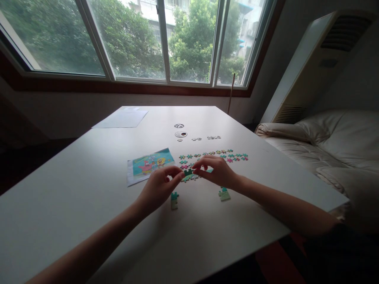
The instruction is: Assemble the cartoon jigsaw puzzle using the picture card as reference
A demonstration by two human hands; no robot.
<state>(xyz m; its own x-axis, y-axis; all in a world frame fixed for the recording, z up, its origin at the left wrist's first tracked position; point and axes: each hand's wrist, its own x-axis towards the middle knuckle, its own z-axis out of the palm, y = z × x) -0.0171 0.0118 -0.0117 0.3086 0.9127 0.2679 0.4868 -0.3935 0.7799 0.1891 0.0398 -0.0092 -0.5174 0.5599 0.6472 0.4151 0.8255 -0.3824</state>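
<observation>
My left hand [160,184] and my right hand [213,169] meet over the white table [89,189], both pinched on a small dark green jigsaw piece [188,172] held between their fingertips. Just under it lies a short strip of joined pieces [191,178]. A joined pair of green pieces [174,200] lies below my left hand, another [224,193] below my right wrist. Several loose colourful pieces [219,156] are spread beyond my hands. A cartoon reference picture [149,165] lies to the left.
Farther back on the table lie a white sheet [121,118], two round objects [180,130] and some small grey pieces [213,137]. A cream sofa [325,146] and a standing air conditioner [314,63] are at right. Windows span the back wall.
</observation>
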